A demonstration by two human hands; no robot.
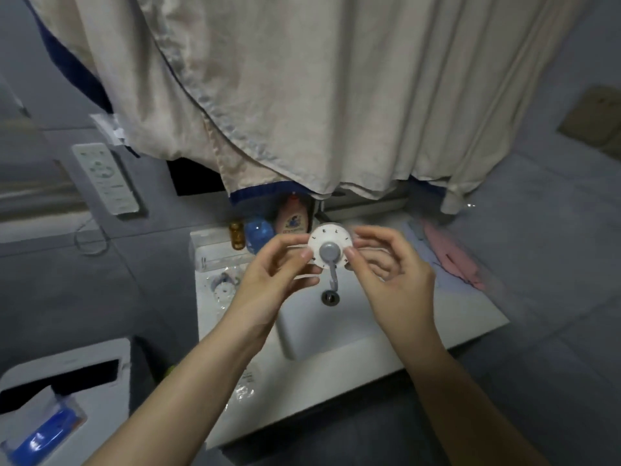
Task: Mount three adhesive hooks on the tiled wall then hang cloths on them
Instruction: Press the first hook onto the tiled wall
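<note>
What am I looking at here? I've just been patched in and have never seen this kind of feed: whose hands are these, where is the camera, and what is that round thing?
There is no machine: a person wears one wide-angle camera on the head, looking down at their own bare hands. The left hand and right hand together pinch a white round adhesive hook with a grey knob and grey hook, held above a white sink. On the sink's left edge lies another hook in clear packaging; on its right lie pink cloths. Small bottles stand behind. A beige curtain hangs above.
</note>
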